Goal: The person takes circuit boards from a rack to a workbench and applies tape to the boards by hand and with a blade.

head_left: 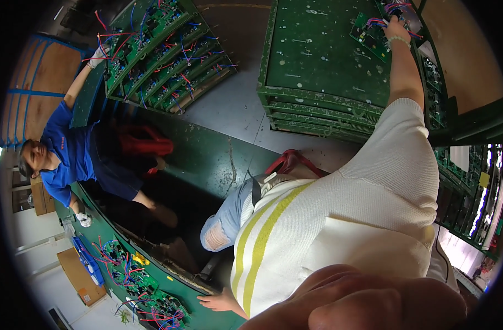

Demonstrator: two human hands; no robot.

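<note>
My right hand point(394, 30), with a bead bracelet at the wrist, reaches far out at the top right. Its fingers are closed at the wired edge of a green circuit board point(369, 38); the exact grip is too small to tell. This board is at the corner of a green metal rack point(317, 52), with more wired boards point(400, 6) just beyond. Low in the picture my left hand point(221, 302) lies by the edge of the green workbench point(199, 316), fingers stretched out and holding nothing. Several circuit boards point(133, 280) with red and blue wires lie on that bench.
A co-worker point(70, 151) in blue, wearing white gloves, reaches to a tiered rack of wired boards point(163, 58) at the upper left. Red stools point(144, 143) stand on the floor. A cardboard box point(81, 278) and a blue bin point(88, 261) are beyond the bench. More racks point(466, 176) stand right.
</note>
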